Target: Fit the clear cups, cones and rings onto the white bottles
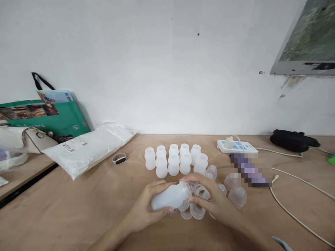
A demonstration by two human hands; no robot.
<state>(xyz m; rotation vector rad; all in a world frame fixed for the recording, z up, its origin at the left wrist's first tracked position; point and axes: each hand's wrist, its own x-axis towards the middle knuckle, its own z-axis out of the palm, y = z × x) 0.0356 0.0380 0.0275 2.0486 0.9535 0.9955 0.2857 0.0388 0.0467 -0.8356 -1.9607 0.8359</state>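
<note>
1. Between the person's two hands, above the near part of the wooden table [91, 209], a white bottle [167, 198] is held on a slant, its neck end pointing right.
2. The left hand [146, 205] grasps the bottle's body from the left, digits along its far and near sides.
3. The right hand [213, 195] grips at the neck end, fingertips around a clear collar [185, 189]; a clear piece next to it is partly hidden by the fingers.
4. Just below the right hand, clear rings [193, 210] lie clustered on the table, partly covered by it.
5. Near its right side rest clear domed caps [237, 197].
6. Beyond the grip, waisted white bottles [173, 166] stand upright in rows, mouths upward.
7. Farther right are a power strip [250, 149] and a pale cable [290, 217].
8. Well to the left lie a wristband [119, 160] and a white parcel [91, 150], with a green bag [69, 118] behind.
</note>
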